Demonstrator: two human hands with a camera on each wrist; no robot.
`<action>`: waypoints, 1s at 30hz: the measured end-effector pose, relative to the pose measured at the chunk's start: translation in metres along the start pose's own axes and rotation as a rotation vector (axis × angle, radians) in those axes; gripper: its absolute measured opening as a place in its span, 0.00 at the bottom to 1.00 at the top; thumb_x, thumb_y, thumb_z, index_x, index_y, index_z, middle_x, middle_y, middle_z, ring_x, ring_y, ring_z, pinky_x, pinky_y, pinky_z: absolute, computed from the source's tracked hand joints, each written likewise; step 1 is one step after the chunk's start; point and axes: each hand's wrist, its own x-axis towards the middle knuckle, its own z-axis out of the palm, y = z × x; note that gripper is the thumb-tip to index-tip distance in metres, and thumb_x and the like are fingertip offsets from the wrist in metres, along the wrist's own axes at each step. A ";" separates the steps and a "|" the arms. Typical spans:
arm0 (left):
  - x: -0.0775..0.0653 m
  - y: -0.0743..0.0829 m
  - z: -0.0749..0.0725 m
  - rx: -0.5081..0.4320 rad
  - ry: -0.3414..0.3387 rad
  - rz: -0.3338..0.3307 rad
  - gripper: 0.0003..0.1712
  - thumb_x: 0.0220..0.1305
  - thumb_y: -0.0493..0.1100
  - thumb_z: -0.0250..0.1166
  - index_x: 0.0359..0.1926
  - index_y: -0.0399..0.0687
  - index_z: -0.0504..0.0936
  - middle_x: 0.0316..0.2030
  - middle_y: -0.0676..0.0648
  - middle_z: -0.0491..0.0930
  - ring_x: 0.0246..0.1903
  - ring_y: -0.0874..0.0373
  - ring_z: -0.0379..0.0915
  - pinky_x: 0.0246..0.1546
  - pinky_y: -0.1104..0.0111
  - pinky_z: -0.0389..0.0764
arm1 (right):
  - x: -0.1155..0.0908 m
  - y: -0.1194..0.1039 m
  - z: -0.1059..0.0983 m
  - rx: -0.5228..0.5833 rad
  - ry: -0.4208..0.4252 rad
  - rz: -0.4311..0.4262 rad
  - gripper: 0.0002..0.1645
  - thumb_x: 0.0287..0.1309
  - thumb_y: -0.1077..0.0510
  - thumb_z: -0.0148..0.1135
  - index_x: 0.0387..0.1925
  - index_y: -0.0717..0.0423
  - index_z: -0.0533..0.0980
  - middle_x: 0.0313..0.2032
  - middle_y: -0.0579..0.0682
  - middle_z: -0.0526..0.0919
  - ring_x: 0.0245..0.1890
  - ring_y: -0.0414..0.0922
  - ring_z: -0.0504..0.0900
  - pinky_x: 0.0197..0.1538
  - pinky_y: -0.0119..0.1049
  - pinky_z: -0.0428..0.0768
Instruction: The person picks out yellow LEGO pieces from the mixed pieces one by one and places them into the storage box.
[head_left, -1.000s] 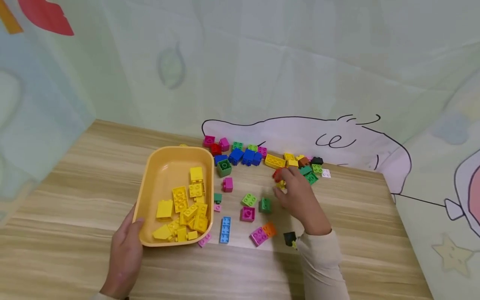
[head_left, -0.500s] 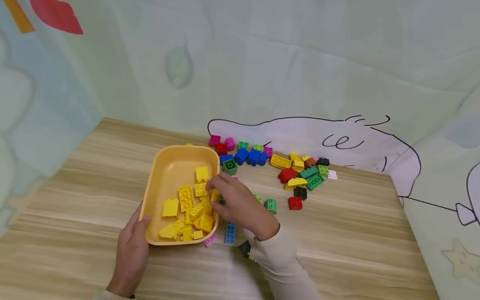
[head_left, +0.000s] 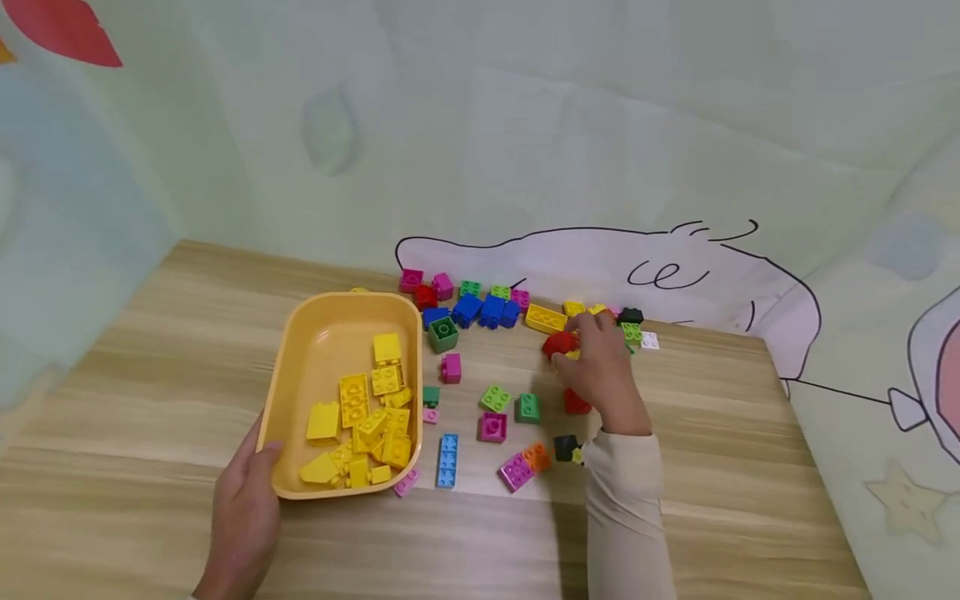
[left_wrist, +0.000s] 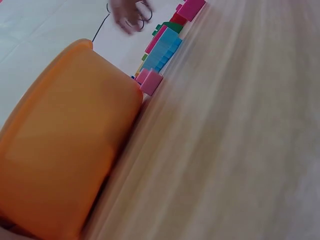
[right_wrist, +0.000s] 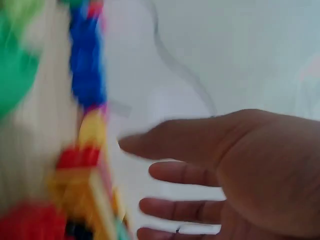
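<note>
At the left of the head view my left hand (head_left: 243,508) holds the yellow-orange tray (head_left: 318,358), thumb on its rim and fingers underneath. Several yellow toy bricks (head_left: 371,425) lie in its right and lower part. Over the cluster at the right, my right hand (head_left: 600,367) reaches with spread fingers and nothing between them. Beside its fingertips is a red brick (head_left: 557,343); a yellow brick (right_wrist: 72,192) lies below the thumb in the right wrist view, blurred. The hand partly hides another red brick (head_left: 576,402) and the green ones.
Blue bricks (head_left: 491,311) and a long yellow brick (head_left: 545,318) line the back by the printed cloth wall (head_left: 525,150). Between tray and right arm lie a light-blue brick (head_left: 447,461), a magenta brick (head_left: 492,427) and a joined pink-and-orange pair (head_left: 517,471).
My right hand went from the right cluster to the tray's right side with a yellow brick, let it go there, and is back over the cluster. The left hand keeps hold of the tray.
</note>
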 end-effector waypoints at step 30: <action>0.001 -0.003 0.003 -0.008 0.047 -0.019 0.29 0.81 0.50 0.32 0.78 0.54 0.45 0.78 0.51 0.43 0.77 0.55 0.40 0.78 0.70 0.51 | -0.056 -0.130 0.051 0.054 -0.242 -0.659 0.28 0.53 0.49 0.76 0.52 0.49 0.72 0.49 0.45 0.71 0.49 0.42 0.68 0.54 0.34 0.82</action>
